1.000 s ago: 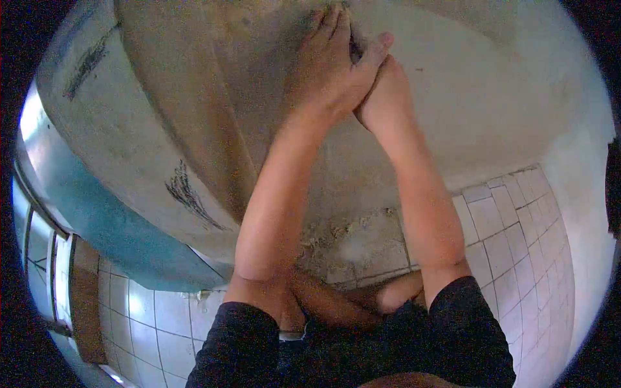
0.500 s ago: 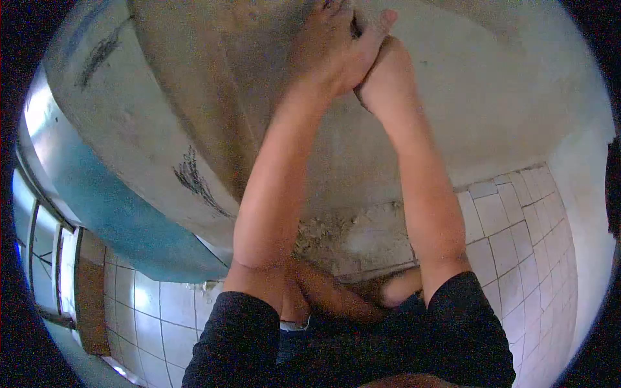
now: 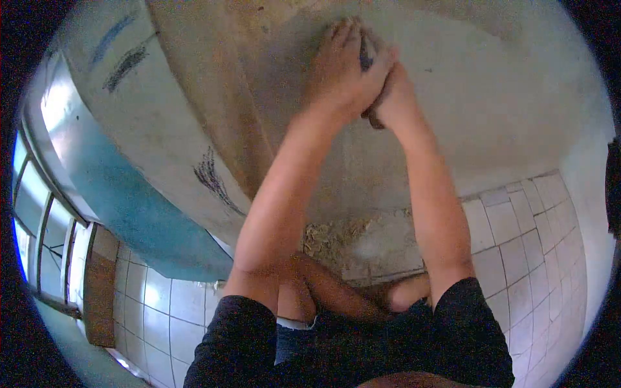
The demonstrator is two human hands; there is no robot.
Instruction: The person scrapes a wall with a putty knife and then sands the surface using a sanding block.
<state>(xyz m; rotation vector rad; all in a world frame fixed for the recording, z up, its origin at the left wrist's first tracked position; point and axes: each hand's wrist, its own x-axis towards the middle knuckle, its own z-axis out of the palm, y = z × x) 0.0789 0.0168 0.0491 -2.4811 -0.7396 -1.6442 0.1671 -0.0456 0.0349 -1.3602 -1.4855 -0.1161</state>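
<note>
Both my hands are together high on the bare plaster wall [image 3: 504, 110], around a dark, narrow, flat-looking tool [image 3: 367, 55] whose kind I cannot make out. My left hand [image 3: 346, 74] presses over it, fingers pointing up the wall and thumb out to the right. Just below and to the right, my right hand [image 3: 396, 100] is closed round its lower part; a dark end shows under the palm. Most of the tool is hidden by my hands. A darker grey patch of plaster lies around them.
To the left, a wall corner juts out with black scribbles [image 3: 210, 178] and a teal lower band [image 3: 149, 200]. Crumbled debris [image 3: 343, 236] lies along the wall's foot, near my folded legs [image 3: 343, 291]. White tiles [image 3: 511, 220] are at right; a barred window [image 3: 45, 239] stands far left.
My hands, still together on the tool, now appear lower in view, with more of the tool's dark edge showing. The whole scene has shifted slightly right and down.
</note>
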